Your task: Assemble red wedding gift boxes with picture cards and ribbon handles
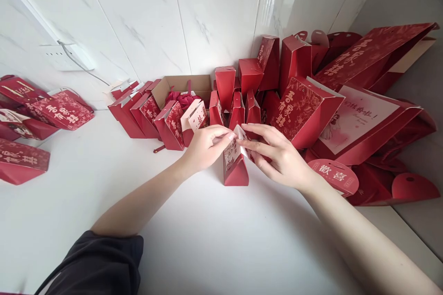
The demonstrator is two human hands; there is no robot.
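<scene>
A small red box with a white printed side [236,168] stands on the white table at the centre, narrowing towards its top. My left hand [208,145] pinches the top edge of this box between thumb and fingers. On the right side of the same box is my right hand [275,152], its fingers spread and its fingertips touching the top and the white flap. Just behind the hands stand several small red boxes [237,108]. The exact fold under my fingertips is hidden.
An open cardboard box [161,94] holding red ribbon [183,99] stands by the tiled wall. Large red boxes [297,110] crowd the right side. More red boxes [64,108] lie at the far left, below a socket [67,57] with a cable.
</scene>
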